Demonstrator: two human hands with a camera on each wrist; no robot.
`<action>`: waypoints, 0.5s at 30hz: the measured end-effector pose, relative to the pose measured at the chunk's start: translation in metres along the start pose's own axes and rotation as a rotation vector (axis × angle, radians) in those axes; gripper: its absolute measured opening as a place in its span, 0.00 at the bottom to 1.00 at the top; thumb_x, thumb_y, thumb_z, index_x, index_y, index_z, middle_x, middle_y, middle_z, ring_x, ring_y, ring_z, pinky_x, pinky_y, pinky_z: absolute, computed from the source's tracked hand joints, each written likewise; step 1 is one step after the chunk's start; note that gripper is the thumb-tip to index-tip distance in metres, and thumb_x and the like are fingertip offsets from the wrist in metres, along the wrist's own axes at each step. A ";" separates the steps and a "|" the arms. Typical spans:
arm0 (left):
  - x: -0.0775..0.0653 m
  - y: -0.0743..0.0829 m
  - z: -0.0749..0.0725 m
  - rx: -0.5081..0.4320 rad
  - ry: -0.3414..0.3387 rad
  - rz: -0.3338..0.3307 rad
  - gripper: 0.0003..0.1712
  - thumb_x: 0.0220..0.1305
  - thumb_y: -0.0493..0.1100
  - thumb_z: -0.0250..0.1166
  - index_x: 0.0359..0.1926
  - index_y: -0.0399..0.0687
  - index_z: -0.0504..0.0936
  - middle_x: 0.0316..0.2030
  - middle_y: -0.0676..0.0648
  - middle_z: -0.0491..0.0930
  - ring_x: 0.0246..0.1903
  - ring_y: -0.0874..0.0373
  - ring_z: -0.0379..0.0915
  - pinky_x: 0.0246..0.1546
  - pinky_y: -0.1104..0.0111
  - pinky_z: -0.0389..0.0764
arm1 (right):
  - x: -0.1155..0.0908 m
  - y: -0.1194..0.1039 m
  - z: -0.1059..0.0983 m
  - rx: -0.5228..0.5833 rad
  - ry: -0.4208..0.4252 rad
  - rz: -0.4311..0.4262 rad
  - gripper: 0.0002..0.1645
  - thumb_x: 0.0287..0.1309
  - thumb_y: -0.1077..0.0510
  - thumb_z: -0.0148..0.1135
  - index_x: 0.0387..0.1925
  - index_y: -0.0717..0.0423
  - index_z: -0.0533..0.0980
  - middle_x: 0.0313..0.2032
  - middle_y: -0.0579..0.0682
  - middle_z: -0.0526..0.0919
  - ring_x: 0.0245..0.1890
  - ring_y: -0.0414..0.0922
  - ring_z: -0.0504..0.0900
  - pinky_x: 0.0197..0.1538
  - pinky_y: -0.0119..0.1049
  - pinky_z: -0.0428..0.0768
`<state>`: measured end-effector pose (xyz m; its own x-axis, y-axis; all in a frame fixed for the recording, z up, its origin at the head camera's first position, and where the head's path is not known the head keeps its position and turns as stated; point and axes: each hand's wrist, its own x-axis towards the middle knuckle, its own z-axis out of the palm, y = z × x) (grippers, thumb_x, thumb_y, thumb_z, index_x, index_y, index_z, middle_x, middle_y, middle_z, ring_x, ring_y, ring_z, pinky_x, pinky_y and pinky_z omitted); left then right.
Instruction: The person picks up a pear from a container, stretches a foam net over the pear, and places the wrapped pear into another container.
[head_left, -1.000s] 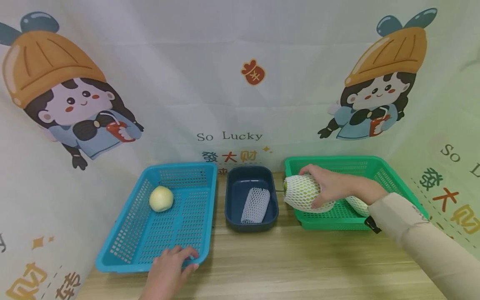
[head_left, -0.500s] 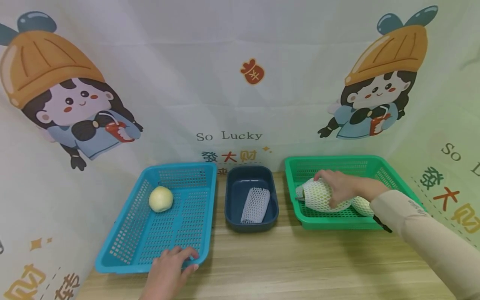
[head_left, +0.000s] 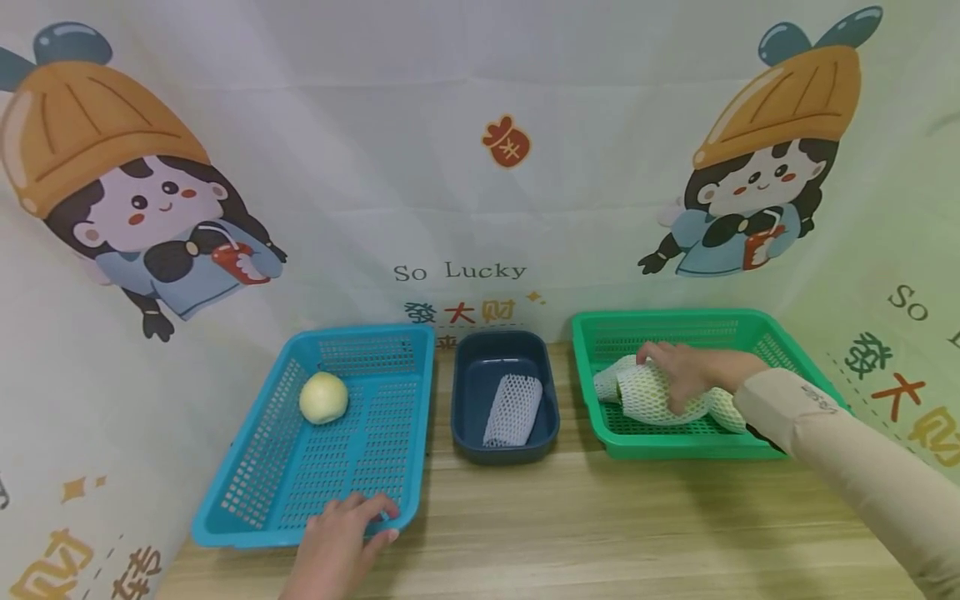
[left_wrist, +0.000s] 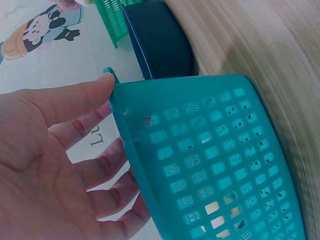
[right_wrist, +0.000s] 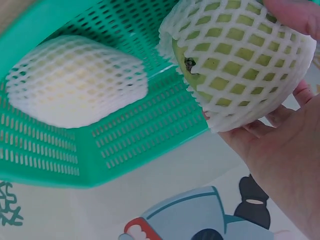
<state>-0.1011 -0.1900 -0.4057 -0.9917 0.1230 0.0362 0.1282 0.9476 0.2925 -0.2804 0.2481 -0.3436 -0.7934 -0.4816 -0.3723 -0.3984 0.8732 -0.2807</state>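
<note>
My right hand (head_left: 678,375) grips a green pear (right_wrist: 235,55) in a white foam net, low inside the green basket (head_left: 675,443). Its thumb and fingers lie on opposite sides of the net. In the right wrist view, the dark blossom end shows at the net's opening. A second netted fruit (right_wrist: 75,82) lies in that basket, partly behind my wrist in the head view. Another white-netted shape (head_left: 609,383) is at the basket's left end. My left hand (head_left: 333,542) holds the near right corner of the blue basket (left_wrist: 210,150), thumb at the rim.
A pale yellow round fruit (head_left: 323,397) without a net sits in the blue basket's far left part. Between the baskets stands a dark blue tub (head_left: 504,455) with a white foam net sleeve (head_left: 513,408) in it. A printed cloth (head_left: 360,167) hangs behind the wooden table (head_left: 525,525).
My right hand has carried the netted pear rightward from the green basket's left rim and lowered it inside. My left hand has stayed at the blue basket's corner.
</note>
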 end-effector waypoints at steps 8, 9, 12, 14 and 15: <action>0.000 -0.001 0.000 -0.008 -0.017 -0.002 0.09 0.51 0.47 0.69 0.34 0.63 0.78 0.32 0.54 0.77 0.33 0.56 0.71 0.34 0.53 0.72 | 0.000 0.002 0.011 0.017 -0.092 0.054 0.45 0.33 0.71 0.66 0.55 0.53 0.57 0.55 0.63 0.64 0.33 0.49 0.66 0.28 0.35 0.67; 0.000 -0.001 0.000 -0.007 -0.016 -0.002 0.09 0.51 0.47 0.69 0.34 0.63 0.78 0.32 0.54 0.77 0.33 0.56 0.71 0.33 0.53 0.72 | 0.001 0.002 0.012 0.021 -0.108 0.062 0.45 0.34 0.71 0.66 0.56 0.53 0.56 0.57 0.63 0.63 0.34 0.48 0.66 0.28 0.35 0.66; 0.000 -0.001 0.001 -0.005 -0.008 -0.002 0.09 0.51 0.47 0.69 0.34 0.63 0.78 0.32 0.55 0.77 0.34 0.56 0.71 0.34 0.54 0.72 | 0.002 -0.001 0.012 0.020 -0.126 0.075 0.45 0.35 0.73 0.64 0.57 0.53 0.56 0.60 0.64 0.60 0.37 0.50 0.67 0.27 0.35 0.65; 0.000 -0.001 0.001 -0.003 -0.001 -0.001 0.10 0.51 0.47 0.69 0.34 0.63 0.78 0.32 0.55 0.77 0.34 0.56 0.71 0.34 0.54 0.72 | 0.002 -0.002 0.010 0.010 -0.119 0.072 0.45 0.36 0.73 0.64 0.58 0.54 0.57 0.61 0.65 0.60 0.40 0.51 0.67 0.28 0.35 0.66; 0.000 -0.002 0.001 -0.002 0.000 -0.003 0.10 0.51 0.47 0.69 0.34 0.63 0.78 0.32 0.55 0.77 0.34 0.56 0.71 0.34 0.54 0.72 | 0.002 -0.003 0.009 0.004 -0.116 0.071 0.44 0.36 0.72 0.64 0.57 0.54 0.58 0.60 0.64 0.60 0.41 0.52 0.67 0.29 0.36 0.66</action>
<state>-0.1009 -0.1913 -0.4069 -0.9921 0.1203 0.0358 0.1255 0.9472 0.2949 -0.2766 0.2434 -0.3517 -0.7605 -0.4246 -0.4912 -0.3417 0.9051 -0.2532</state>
